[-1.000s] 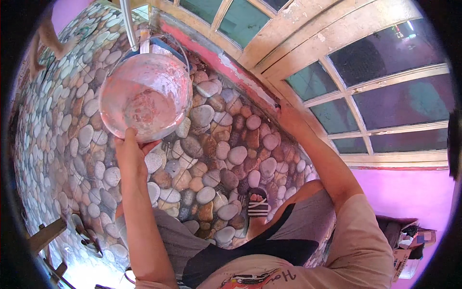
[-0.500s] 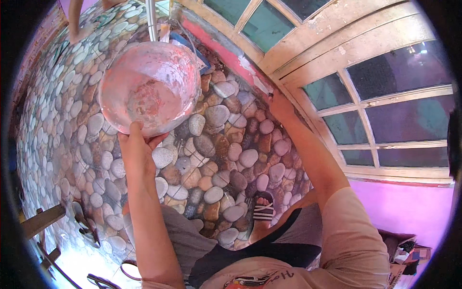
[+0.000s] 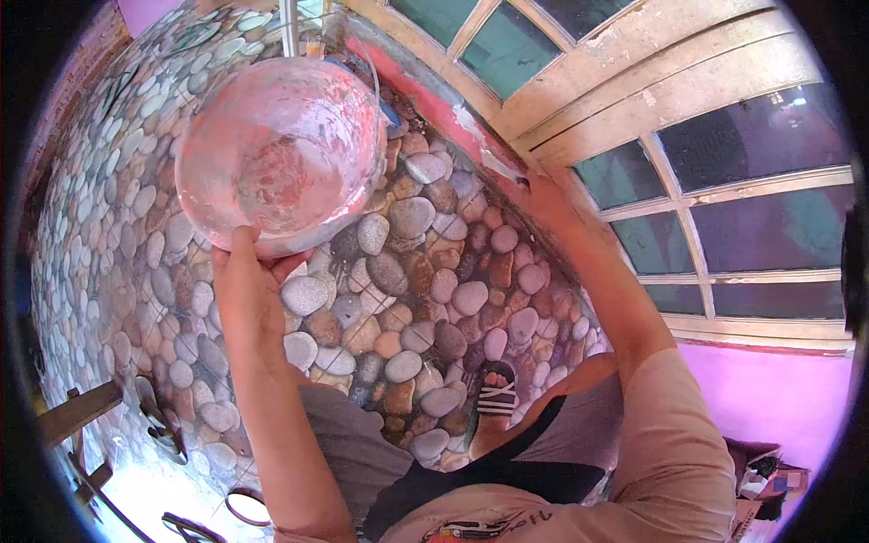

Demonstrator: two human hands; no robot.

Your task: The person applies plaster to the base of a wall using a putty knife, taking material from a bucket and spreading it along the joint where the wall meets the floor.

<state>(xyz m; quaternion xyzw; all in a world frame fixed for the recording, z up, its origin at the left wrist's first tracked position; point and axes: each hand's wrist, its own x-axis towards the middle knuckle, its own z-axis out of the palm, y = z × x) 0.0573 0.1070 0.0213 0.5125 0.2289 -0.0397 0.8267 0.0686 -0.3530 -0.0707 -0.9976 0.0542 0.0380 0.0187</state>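
My left hand (image 3: 249, 258) grips the near rim of a round bucket (image 3: 281, 149), thumb inside and fingers beneath. The bucket is tilted so its opening faces me; pinkish-red stains coat its inside, and a thin wire handle (image 3: 373, 68) rises at its right. My right hand (image 3: 548, 199) is at the red band (image 3: 412, 83) along the foot of the wall, below the window frames. Its fingers look closed, and a small dark bit shows by them; smearing hides what it is. Pale patches (image 3: 493, 163) mark the red band just beyond this hand.
The floor (image 3: 407, 317) has a pebble pattern. Beyond the bucket stand a pale upright pole (image 3: 289, 27) and a partly hidden blue thing (image 3: 391, 113). Paned wooden frames (image 3: 670, 181) line the right. My sandalled foot (image 3: 496, 389) is below; sandals (image 3: 158, 421) lie at left, a cardboard box (image 3: 787, 480) at lower right.
The bucket and my left hand have shifted slightly left and away from me. My right hand has moved a little to the right along the wall's foot. A bare limb at upper left has gone from view.
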